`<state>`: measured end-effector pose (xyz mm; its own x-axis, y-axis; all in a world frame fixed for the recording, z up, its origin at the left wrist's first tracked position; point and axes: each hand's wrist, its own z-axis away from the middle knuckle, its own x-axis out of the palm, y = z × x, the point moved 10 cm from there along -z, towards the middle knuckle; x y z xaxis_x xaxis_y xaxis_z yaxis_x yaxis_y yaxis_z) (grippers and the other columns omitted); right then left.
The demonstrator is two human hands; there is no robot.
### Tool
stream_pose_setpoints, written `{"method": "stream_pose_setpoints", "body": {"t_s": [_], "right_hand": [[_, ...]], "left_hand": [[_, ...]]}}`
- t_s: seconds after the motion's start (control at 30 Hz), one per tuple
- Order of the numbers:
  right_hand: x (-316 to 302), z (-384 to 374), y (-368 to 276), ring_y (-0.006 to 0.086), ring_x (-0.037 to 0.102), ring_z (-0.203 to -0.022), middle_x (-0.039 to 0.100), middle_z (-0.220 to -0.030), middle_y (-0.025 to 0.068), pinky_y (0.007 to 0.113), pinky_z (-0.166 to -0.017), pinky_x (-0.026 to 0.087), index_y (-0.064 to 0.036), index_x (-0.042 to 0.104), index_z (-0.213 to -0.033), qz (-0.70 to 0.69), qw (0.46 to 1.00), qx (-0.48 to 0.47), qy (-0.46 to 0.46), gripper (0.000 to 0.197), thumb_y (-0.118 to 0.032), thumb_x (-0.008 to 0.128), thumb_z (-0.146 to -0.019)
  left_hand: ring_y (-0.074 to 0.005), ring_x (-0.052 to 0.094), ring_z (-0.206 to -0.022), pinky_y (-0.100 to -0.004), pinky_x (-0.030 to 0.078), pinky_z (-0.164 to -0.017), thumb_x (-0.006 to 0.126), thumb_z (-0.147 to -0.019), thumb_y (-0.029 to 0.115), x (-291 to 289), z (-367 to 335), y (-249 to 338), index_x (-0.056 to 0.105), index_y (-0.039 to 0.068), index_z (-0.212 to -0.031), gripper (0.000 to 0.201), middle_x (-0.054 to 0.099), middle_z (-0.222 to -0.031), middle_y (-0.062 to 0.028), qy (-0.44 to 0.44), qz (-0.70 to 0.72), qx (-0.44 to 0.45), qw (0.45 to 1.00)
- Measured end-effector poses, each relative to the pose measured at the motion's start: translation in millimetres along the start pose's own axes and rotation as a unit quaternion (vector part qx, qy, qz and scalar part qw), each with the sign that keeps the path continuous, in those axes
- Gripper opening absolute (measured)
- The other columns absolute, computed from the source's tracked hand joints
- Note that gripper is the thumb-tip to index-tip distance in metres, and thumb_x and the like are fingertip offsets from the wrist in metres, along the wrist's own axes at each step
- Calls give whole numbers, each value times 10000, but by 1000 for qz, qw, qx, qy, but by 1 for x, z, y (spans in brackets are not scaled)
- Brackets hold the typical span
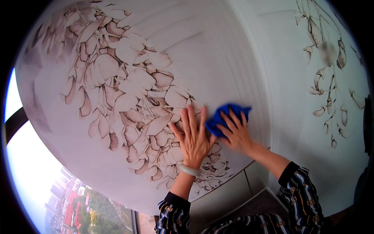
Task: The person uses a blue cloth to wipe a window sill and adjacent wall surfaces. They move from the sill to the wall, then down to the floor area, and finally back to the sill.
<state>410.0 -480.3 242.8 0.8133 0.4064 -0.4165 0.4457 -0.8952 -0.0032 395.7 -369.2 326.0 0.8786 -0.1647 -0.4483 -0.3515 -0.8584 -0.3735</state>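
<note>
A pale wall covering printed with brown-outlined flowers and leaves fills most of the view. My left hand lies flat against the printed flowers, fingers spread, with a pale bangle on the wrist. Just to its right, my right hand presses a bunched blue cloth against the plain part of the wall. The fingers of that hand lie over the cloth and are slightly blurred. My two hands are close together, the left thumb near the cloth's lower edge.
A corner runs down to the right, where another wall carries a hanging flower print. Below my hands is a light panel with a dark seam. At lower left, a window shows buildings and trees far below.
</note>
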Motion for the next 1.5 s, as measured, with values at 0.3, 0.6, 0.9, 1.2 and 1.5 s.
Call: {"method": "stream_pose_setpoints", "body": {"t_s": [0.3,0.6,0.9,1.2,1.5], "right_hand": [[-37,-20,37,287,261,-1458,279,-1599,11,666,-1060,191,-316,551,-1349,-1,992,-113,-63,503,-377,679,-865],[-32,-25,47,373,218,-1467,299,-1579,114,702,-1111,72,-278,566,-1367,-17,998,20,54,481,-329,636,-894],[29,64,23,169,320,-1431,283,-1584,-135,681,-962,349,-413,508,-1348,-27,966,-189,-175,492,-396,649,-877],[-57,-69,65,343,228,-1465,262,-1596,100,708,-1096,118,-266,486,-1429,-4,987,84,137,544,-409,597,-915],[41,96,16,131,352,-1409,349,-1553,-133,669,-960,345,-404,545,-1319,-27,966,-206,-153,457,-408,639,-871]], "left_hand": [[-361,208,-1486,-605,45,-1177,543,-895,574,20,28,19,353,277,-1531,728,280,-1586,-174,-32,-52,92,994],[-352,232,-1478,-588,74,-1181,558,-925,379,15,30,16,397,292,-1507,610,293,-1584,-156,-17,-96,88,991],[-354,245,-1474,-591,68,-1183,553,-920,340,15,26,22,429,292,-1488,583,308,-1576,-157,8,-70,77,994],[-360,253,-1471,-591,76,-1183,562,-911,343,18,32,18,429,286,-1488,595,320,-1571,-162,-13,-79,80,994],[-343,271,-1467,-584,83,-1184,568,-917,349,14,26,23,444,294,-1478,578,333,-1566,-151,21,-66,75,995]]}}
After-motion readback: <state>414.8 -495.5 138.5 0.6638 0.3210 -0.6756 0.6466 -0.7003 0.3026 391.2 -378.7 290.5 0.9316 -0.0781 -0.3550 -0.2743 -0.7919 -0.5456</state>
